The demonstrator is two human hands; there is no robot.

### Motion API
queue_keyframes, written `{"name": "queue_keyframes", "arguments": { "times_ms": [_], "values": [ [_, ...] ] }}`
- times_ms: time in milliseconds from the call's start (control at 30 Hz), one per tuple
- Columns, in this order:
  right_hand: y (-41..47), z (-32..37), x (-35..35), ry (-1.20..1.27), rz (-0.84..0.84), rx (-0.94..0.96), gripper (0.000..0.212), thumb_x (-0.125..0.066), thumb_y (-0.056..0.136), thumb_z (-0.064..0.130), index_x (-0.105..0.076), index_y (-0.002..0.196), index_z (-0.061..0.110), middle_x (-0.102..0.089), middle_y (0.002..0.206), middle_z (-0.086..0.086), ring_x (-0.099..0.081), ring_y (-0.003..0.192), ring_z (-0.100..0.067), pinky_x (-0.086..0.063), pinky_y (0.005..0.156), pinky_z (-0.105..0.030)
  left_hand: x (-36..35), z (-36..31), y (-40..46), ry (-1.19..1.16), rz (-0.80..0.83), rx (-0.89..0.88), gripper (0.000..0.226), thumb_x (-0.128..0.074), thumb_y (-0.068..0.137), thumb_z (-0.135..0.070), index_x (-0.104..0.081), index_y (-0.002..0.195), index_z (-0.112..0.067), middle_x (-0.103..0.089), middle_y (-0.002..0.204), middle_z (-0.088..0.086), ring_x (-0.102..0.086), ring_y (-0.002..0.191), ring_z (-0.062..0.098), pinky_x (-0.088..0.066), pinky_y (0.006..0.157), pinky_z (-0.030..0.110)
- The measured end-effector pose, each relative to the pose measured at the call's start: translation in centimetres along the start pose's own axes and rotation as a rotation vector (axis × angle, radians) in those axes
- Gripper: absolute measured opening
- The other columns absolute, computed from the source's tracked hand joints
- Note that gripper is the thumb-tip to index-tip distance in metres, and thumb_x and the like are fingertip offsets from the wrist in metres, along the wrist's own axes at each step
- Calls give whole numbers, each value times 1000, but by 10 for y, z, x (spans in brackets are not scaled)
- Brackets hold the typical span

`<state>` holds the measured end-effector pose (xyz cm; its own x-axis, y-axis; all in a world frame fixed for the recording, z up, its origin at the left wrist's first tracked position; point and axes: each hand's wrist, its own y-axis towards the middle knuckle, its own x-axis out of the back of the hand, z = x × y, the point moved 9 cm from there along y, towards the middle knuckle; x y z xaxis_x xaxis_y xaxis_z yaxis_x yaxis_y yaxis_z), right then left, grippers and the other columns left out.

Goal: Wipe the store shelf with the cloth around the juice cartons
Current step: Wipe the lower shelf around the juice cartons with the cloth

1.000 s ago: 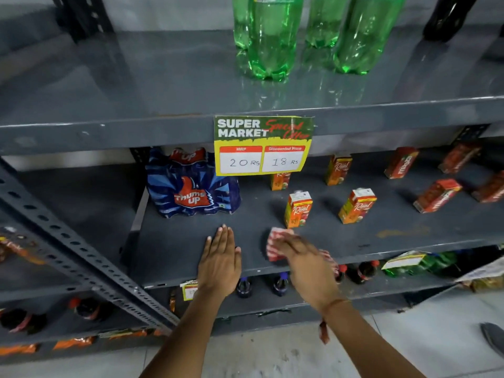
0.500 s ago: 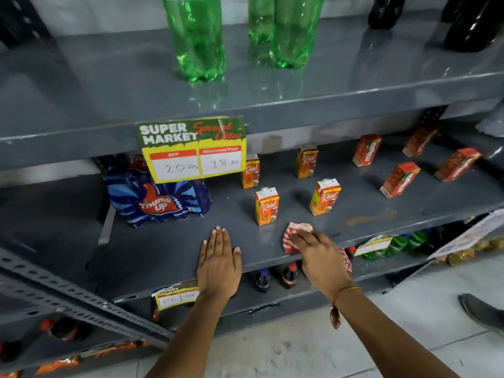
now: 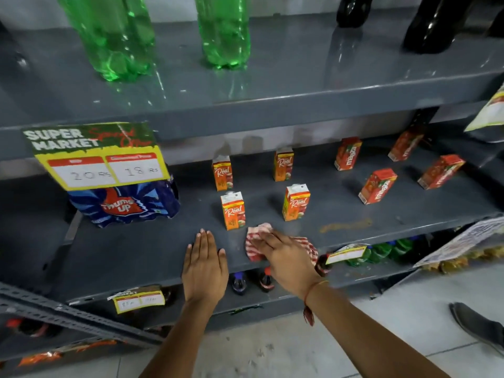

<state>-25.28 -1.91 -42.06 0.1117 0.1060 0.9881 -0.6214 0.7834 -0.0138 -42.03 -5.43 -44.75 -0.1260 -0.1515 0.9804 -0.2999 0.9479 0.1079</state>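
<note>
While the right hand (image 3: 286, 257) lies palm down on the red-and-white striped cloth (image 3: 256, 241), pressing it flat to the grey shelf (image 3: 136, 249) with its fingers stretched forward and not curled round the fabric, the left hand (image 3: 204, 266) rests flat on the bare shelf just to the left of the cloth, fingers straight and held together, thumb out to the side, holding nothing. Part of the cloth shows past the fingertips and part past the far side of the right hand, near the shelf's front edge. A red thread (image 3: 309, 304) circles the right wrist.

Just behind the cloth stands an orange Real juice carton (image 3: 233, 211), close to it but not touching; a second Real carton (image 3: 296, 202) stands behind the cloth to the right, and two more (image 3: 222, 173) (image 3: 283, 164) stand further back. Four red Maaza cartons (image 3: 377, 186) stand well to the right of the cloth. A brownish smear (image 3: 346, 225) marks the shelf right of the cloth. Far to the cloth's left sits a blue Thums Up pack (image 3: 125, 205), under a price sign (image 3: 95, 155) reading 20 Rs and 18 Rs.
</note>
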Motion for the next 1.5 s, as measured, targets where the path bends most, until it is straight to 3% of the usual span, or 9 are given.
{"name": "queue_keyframes", "arguments": {
  "times_ms": [233,500,767,933,1100,1200,1300,1367,1500],
  "values": [
    [-6,-33,3,-74,3,-79,72,-61,84,15,-30,148,19,-35,154,-7,-33,139,-34,-39,107,-44,4,-26,-17,-3,-27,37,65,-13,94,-37,-31,143,2,-34,151,18,-31,142,27,-19,119,42],
    [-27,-81,16,-174,-23,-177,57,-44,89,8,-34,145,12,-45,145,-16,-48,120,-39,-45,99,-44,0,-53,-33,-37,-35,47,64,-13,95,-36,-35,141,2,-39,149,19,-36,139,28,-24,118,45],
    [-47,-128,25,-210,36,-321,53,-47,89,8,-38,141,14,-48,141,-13,-49,119,-39,-49,93,-44,-8,-98,-32,-61,-6,-86,60,-14,98,-35,-35,142,-1,-38,150,15,-34,140,25,-23,117,41],
    [-76,-181,41,-220,80,-494,45,-43,90,7,-47,134,13,-53,134,-14,-52,117,-38,-53,85,-42,-16,-130,-23,-84,16,-142,53,-22,101,-33,-25,147,-5,-27,156,10,-23,145,21,-13,120,37],
    [-87,-214,67,-23,-109,-562,40,-51,84,10,-57,122,20,-67,109,-11,-64,95,-36,-58,78,-44,-23,-156,-16,-104,41,-180,55,-18,101,-34,-15,150,-9,-17,160,7,-11,148,17,-1,120,32],
    [-66,-176,53,-9,-137,-406,59,-55,80,12,-47,137,24,-60,131,-9,-57,112,-33,-52,91,-41,-28,-173,-16,-113,44,-233,56,-16,100,-34,-17,150,-9,-19,159,7,-13,147,18,-3,121,34],
    [-50,-146,21,15,-100,-287,64,-49,85,13,-37,147,21,-39,154,-3,-32,142,-29,-34,114,-40,-27,-186,-17,-116,35,-288,58,-13,98,-35,-26,147,-7,-28,156,9,-24,145,20,-14,121,38],
    [-46,-150,16,56,-125,-306,62,-48,88,15,-35,148,19,-35,156,-3,-24,147,-27,-25,120,-40,-26,-191,-18,-110,26,-314,58,-14,98,-35,-28,147,-7,-31,155,10,-27,144,21,-17,120,39],
    [-46,-159,12,35,-105,-332,63,-47,88,14,-31,150,17,-33,157,-4,-25,146,-29,-27,118,-40,-30,-198,-19,-117,62,-349,55,-18,100,-34,-21,149,-9,-24,157,8,-21,146,19,-12,121,37]
  ]
}}
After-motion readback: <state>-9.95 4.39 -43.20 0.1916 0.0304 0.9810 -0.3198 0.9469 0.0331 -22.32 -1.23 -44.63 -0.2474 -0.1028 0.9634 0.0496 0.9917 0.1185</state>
